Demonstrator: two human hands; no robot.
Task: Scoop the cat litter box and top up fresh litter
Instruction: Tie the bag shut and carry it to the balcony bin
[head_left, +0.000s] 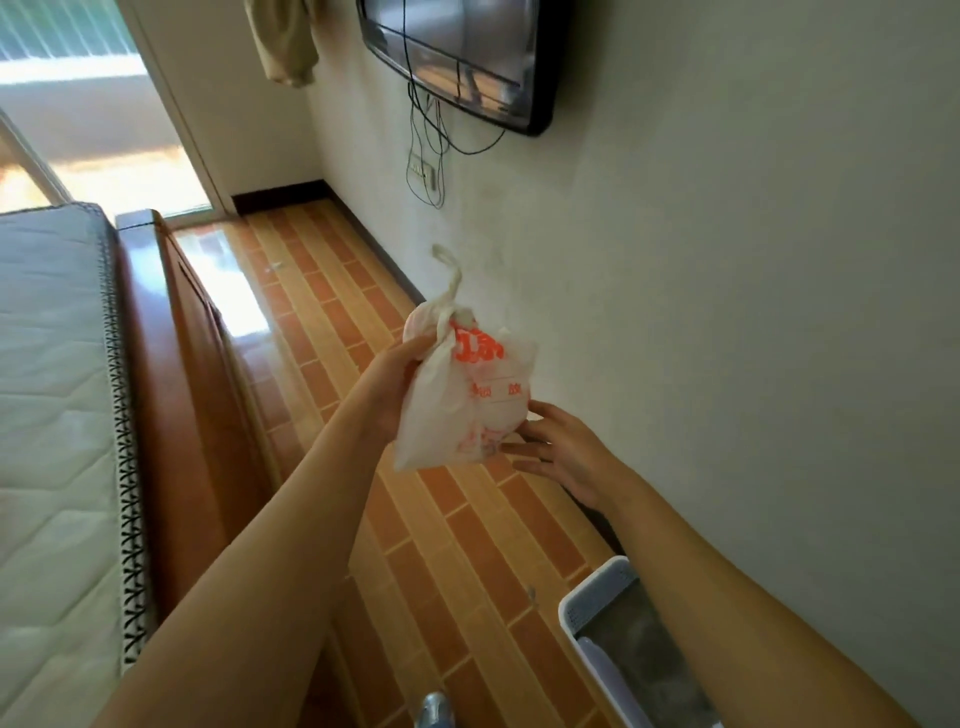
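A knotted white plastic bag (462, 400) with orange print hangs in the air in front of me. My left hand (395, 384) grips it just below the knot. My right hand (563, 449) is beside the bag's lower right, fingers straight, fingertips touching its bottom. At the lower right, against the wall, stands the white litter box (597, 582) with grey litter inside; my right forearm covers part of it.
A bed with a wooden frame (171, 374) and bare mattress (52, 395) fills the left. Tiled floor (431, 561) runs between bed and wall (727, 312). A TV (467, 52) with dangling cables hangs on the wall. A balcony door (104, 156) is at the back.
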